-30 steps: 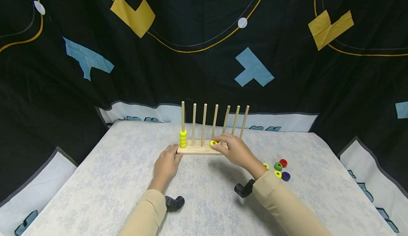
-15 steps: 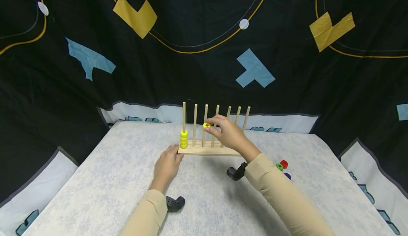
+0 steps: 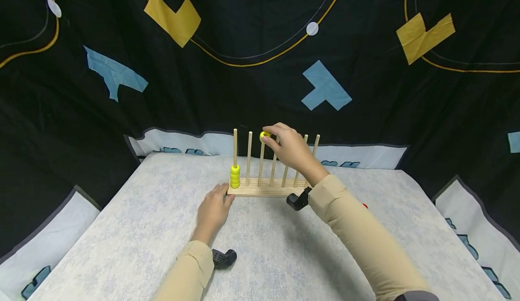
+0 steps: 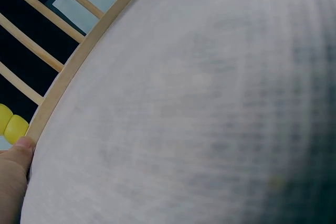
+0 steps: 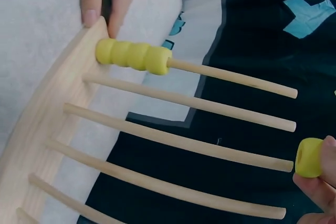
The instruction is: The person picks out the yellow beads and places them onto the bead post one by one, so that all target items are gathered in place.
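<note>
A wooden peg rack (image 3: 266, 192) with several upright pegs stands on the table; stacked yellow beads (image 3: 235, 176) fill the lower part of its leftmost peg. My left hand (image 3: 213, 210) grips the rack's left end, thumb (image 5: 91, 17) on one side of the base and fingers on the other. Up at the peg tops, my right hand (image 3: 289, 145) pinches a yellow bead (image 5: 308, 157) between thumb and fingertips. In the right wrist view that bead is right at the tip of the third peg (image 5: 283, 164), its hole facing the peg.
A sliver of a red bead (image 3: 365, 206) shows on the table beyond the right sleeve, which hides that area. Black cloth (image 3: 260, 98) with tape patches hangs behind the pale table (image 3: 134, 229). Black wrist devices (image 3: 224, 259) sit at both cuffs.
My right hand has lifted the yellow bead from low by the base up to the top of the third peg. The left hand stays on the rack's end.
</note>
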`<state>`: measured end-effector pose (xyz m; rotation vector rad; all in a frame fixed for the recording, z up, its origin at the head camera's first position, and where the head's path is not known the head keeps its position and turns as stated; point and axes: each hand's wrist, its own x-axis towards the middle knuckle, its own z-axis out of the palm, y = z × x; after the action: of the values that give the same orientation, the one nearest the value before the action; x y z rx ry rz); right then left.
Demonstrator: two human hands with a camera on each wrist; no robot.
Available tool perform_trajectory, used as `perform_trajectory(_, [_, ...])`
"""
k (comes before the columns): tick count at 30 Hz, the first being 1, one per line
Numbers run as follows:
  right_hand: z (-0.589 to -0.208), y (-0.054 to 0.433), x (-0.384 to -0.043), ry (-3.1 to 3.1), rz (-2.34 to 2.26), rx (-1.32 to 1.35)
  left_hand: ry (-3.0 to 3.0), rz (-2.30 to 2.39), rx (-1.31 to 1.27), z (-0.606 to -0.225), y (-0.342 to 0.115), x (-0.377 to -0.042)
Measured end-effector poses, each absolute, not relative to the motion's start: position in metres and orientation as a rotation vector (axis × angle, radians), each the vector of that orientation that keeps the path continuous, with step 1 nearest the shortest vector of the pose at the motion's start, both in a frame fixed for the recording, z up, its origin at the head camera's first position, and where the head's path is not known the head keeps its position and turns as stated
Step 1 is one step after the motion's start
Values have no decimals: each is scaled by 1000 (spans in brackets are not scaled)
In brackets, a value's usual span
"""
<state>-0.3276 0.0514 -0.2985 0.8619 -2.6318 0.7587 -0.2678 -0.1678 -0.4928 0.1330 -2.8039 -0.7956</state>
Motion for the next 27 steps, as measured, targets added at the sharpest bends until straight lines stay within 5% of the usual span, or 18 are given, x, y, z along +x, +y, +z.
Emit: perform_trajectory(27, [-281, -16, -338, -2667, 750, 785, -2804, -773, 152, -494, -168, -268])
